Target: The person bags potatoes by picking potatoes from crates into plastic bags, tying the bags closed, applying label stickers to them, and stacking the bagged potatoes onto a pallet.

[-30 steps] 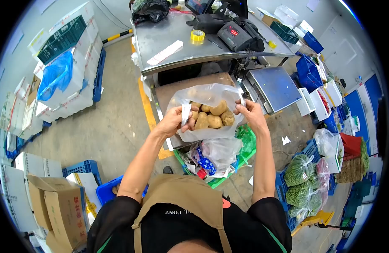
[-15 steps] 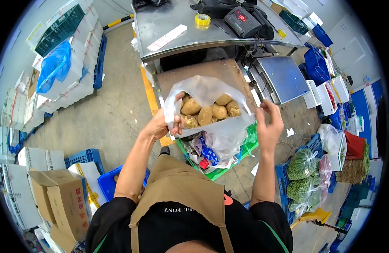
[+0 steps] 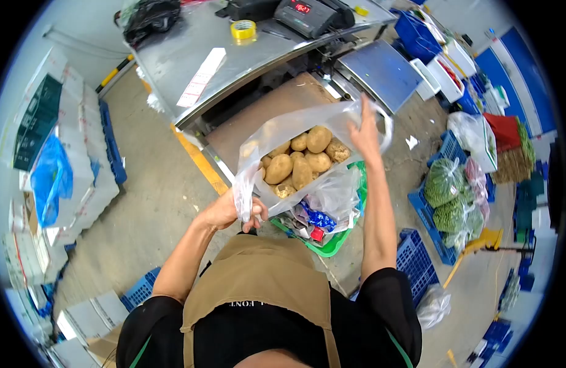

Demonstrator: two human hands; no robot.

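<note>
Potato bag [image 3: 298,122] | left hand [image 3: 226,210] grips it | right hand [image 3: 367,134] loose, fingers extended | green bin [image 3: 335,244], table [image 3: 167,70] nearby

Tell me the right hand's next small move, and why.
Probably close the right hand on the right side of the plastic bag: the hand looks open, while the left hand holds the opposite side and the bag's mouth gapes above the potatoes.

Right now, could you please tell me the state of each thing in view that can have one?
Bag, open, filled with potatoes
Potatoes, loose in the bag
Left hand, shut on the bag's edge
Right hand, open, at the bag's edge
Display, lit
Tape, lying flat
Green bin, open, filled
Black bag, crumpled
</note>
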